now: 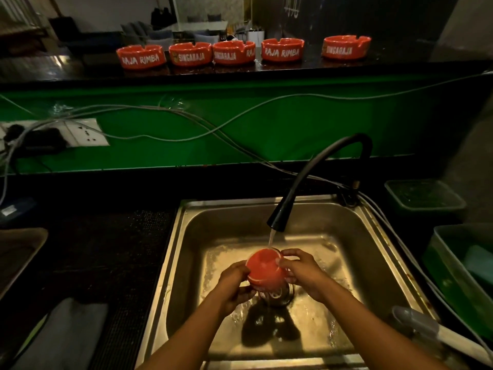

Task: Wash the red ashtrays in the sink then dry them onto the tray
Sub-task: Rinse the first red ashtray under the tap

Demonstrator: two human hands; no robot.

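A red ashtray (264,271) is held tilted over the steel sink (186,263), its underside facing me, right under the water running from the black tap (277,222). My left hand (232,287) grips its left rim. My right hand (301,273) holds its right side with curled fingers. Several more red ashtrays (190,54) with white lettering stand in a row on the dark upper counter, one (346,47) apart at the right. A dark tray (18,252) lies at the left edge.
A grey cloth (66,337) lies on the black mat left of the sink. Green tubs (424,196) (464,276) stand at the right. A grey-handled utensil (426,327) rests by the sink's right corner. Cables (186,121) and a socket strip (80,132) run along the green wall.
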